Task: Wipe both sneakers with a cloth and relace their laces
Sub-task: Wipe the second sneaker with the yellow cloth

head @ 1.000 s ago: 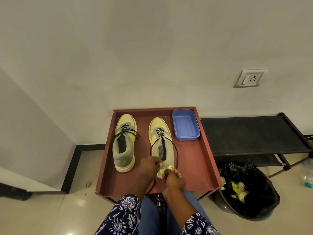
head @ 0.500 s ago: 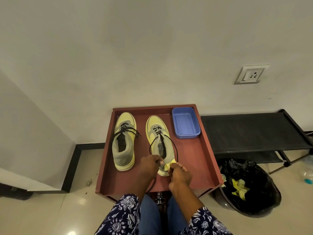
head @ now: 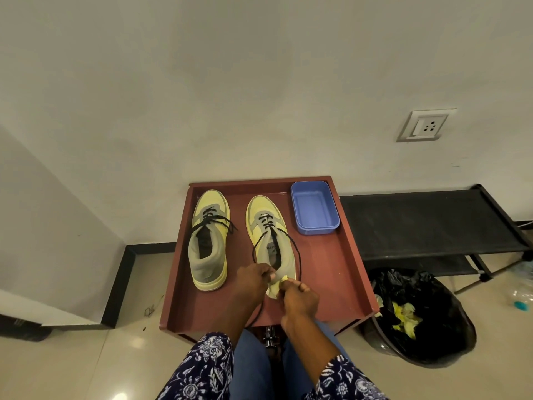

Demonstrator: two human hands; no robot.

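A blue tub point(head: 314, 207) sits at the far right corner of the red-brown tabletop point(head: 331, 272), with a black bench point(head: 427, 223) and a black-lined bin point(head: 418, 316) to the right. The left sneaker point(head: 209, 241) stands alone, and the right sneaker point(head: 271, 241) lies beside it with its black lace point(head: 298, 255) looping loose. At that sneaker's heel the left hand point(head: 251, 284) grips the shoe with curled fingers, while the right hand point(head: 300, 298) pinches a yellow cloth point(head: 275, 288) against it.

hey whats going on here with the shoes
A person is cleaning a pair of yellow sneakers on a red-brown tray. The left hand grips the heel of the right sneaker, whose black lace hangs loose, while the right hand pinches a yellow cloth against that heel. The left sneaker sits untouched beside it.
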